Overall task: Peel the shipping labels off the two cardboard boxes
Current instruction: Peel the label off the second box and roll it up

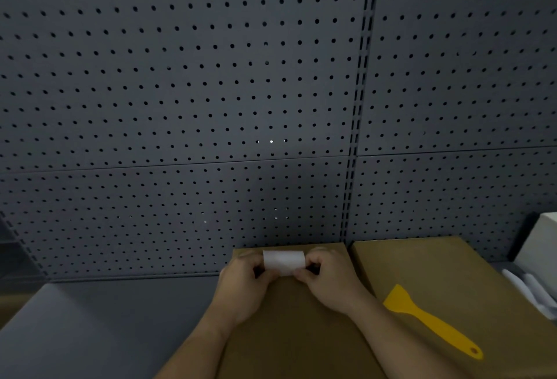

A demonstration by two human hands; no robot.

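Dark grey pegboard [180,92] fills the wall behind a grey shelf [90,318] that carries two cardboard boxes side by side. Over the far end of the left box [301,333] a white label [284,261] curls between both hands, each end pinched by thumb and fingertips. It looks lifted clear of the cardboard, or nearly so; whether its lower edge is free I cannot tell. No label shows on the visible top of the right box [437,264], so that one seems done, or its label sits out of sight.

Both forearms reach forward over the left box. The left hand [244,279] holds the label's left end with knuckles up and fingers curled under; the right hand [327,277] mirrors it on the right end.

On the right box lies a yellow scraper [428,318], blade toward the wall, untouched. Something white [539,246] stands at the far right edge, too cropped to name.
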